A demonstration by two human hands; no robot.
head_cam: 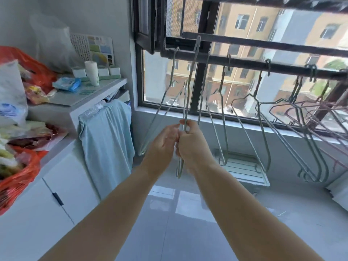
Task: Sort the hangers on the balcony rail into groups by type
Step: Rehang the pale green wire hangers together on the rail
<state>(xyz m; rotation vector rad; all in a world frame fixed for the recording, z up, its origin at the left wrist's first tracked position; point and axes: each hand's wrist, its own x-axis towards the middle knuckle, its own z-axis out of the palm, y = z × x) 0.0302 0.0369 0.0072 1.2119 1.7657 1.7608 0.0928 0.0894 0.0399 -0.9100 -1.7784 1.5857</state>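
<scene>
View: head camera, looking forward and down past two bare forearms towards a window.
Rail: one dark horizontal rail [244, 63] across the window, with a second, upper bar [263, 45] above it.
Held hanger: one grey-green wire held hanger [185, 110], seen edge-on and nearly upright in front of the window. Its hook reaches the level of the upper bar; whether it rests there cannot be told.
Left hand: left hand [165, 140] pinches the wire between thumb and fingertips, touching the other hand.
Right hand: right hand [193, 146] has its fingers curled round the same wire, just beside the left.
Grey-green hangers: one hangs on the rail left of the hands; about three hang singly to the right; more grey-green hangers [324, 172] bunch at the right end, count unclear.
Mauve hangers: several mauve hangers [293, 108] tangle within that right-end bunch; number not countable.
Cabinet: one white cabinet [56, 194] at left, carrying two red bags [20, 178] and one white cup [92, 72].
Cloth: one pale blue cloth [107, 140] draped over the cabinet's end.
Floor: one white folded rack [243, 171] beneath the window.
</scene>
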